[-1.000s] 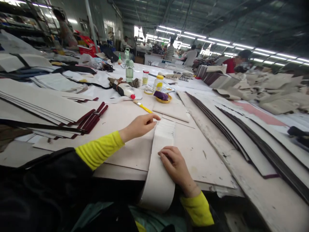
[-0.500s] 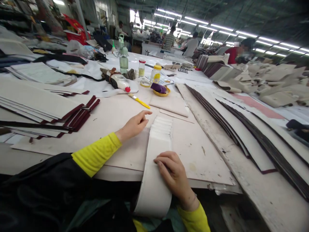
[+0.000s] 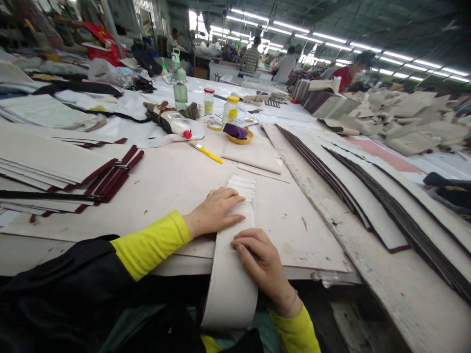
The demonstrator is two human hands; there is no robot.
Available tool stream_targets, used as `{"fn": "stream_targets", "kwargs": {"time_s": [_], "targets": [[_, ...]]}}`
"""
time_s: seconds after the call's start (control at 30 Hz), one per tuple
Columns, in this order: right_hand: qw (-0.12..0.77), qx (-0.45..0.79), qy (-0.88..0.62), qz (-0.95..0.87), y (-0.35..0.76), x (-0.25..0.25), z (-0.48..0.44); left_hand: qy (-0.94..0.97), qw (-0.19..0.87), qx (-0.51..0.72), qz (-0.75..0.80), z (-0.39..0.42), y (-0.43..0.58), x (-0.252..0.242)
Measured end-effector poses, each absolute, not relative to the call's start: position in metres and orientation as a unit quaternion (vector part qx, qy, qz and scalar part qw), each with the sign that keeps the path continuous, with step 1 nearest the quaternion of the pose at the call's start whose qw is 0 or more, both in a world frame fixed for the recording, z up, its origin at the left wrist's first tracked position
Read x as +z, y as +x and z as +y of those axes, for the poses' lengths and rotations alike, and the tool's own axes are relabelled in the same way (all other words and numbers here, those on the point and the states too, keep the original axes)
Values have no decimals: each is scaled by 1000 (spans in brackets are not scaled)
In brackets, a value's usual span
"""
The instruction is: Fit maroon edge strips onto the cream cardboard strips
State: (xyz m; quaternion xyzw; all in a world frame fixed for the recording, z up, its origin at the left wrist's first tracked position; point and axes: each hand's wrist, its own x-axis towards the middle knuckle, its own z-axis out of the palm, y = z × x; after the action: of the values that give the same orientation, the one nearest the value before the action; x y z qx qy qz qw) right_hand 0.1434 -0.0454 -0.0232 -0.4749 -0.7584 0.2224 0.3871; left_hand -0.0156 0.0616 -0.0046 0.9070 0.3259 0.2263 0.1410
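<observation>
A stack of long pale strips [image 3: 231, 289] lies over the table's near edge and bends down toward my lap. Its far end is fanned into several narrow steps [image 3: 241, 184]. My left hand [image 3: 219, 211] rests across the strips just below those steps, fingers stretched and apart. Nearer to me, my right hand [image 3: 263, 267] lies on the right side of the strips. Its fingers are curled, with thumb and forefinger tips close together; whether something small is between them is hidden.
Beyond the hands lie a yellow-handled brush [image 3: 208, 152], a folded pale piece [image 3: 253, 156] and a yellow dish [image 3: 241, 138] with purple cloth. Dark-edged panels are stacked left [image 3: 73, 162] and right [image 3: 331, 176]. Jars and a green bottle [image 3: 180, 93] stand farther back. A person in red [image 3: 344, 76] is at the right.
My left hand has come down and toward me, from beside the fanned end onto the strips, and its fingers have spread. My right hand stays in the same place on the strips.
</observation>
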Motion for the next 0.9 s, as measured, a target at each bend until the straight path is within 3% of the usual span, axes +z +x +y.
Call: {"fn": "stream_targets", "kwargs": {"time_s": [0.1,0.2,0.33,0.57,0.9], "targets": [[429,146,-549,-702,149,-29,-40,913,136,202,327,57,-13,-8],[410,83,-625,-659,155,-35,-32,911,133,203,334,58,-13,-10],[362,104,-635,-674,156,-38,-27,909,136,200,339,59,-14,-10],[427,189,-587,-662,153,-34,-24,907,150,206,336,61,-14,-10],[418,180,-613,-646,148,-39,-24,921,153,174,313,63,-20,9]]}}
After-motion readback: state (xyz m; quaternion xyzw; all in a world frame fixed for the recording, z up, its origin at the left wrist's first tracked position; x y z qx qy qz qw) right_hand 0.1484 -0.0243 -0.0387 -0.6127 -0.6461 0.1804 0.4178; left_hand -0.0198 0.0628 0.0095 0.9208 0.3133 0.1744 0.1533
